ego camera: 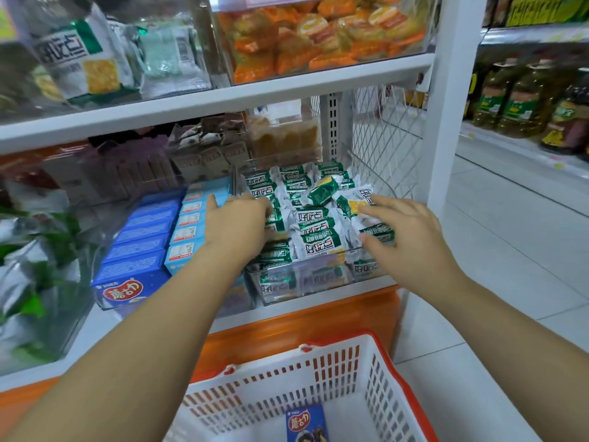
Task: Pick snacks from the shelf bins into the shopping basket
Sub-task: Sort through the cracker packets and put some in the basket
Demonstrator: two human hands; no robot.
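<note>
A clear bin [306,283] on the lower shelf holds several green-and-white cracker packets [314,232]. My left hand [239,226] reaches into the bin's left side, its fingers lying on the packets and its thumb raised. Over the right side, my right hand [412,239] is spread, with a fingertip touching a packet [353,202]; neither hand plainly grips anything. Below the shelf stands a white shopping basket [395,374] with a red rim, and one blue snack box [307,422] lies in it.
Left of the cracker bin are rows of dark blue boxes [137,250] and light blue boxes [188,232]. The upper shelf carries bins of orange packets [318,36] and larger cracker bags [79,52]. A white shelf post [446,122] stands right, with tiled aisle floor [510,250] beyond.
</note>
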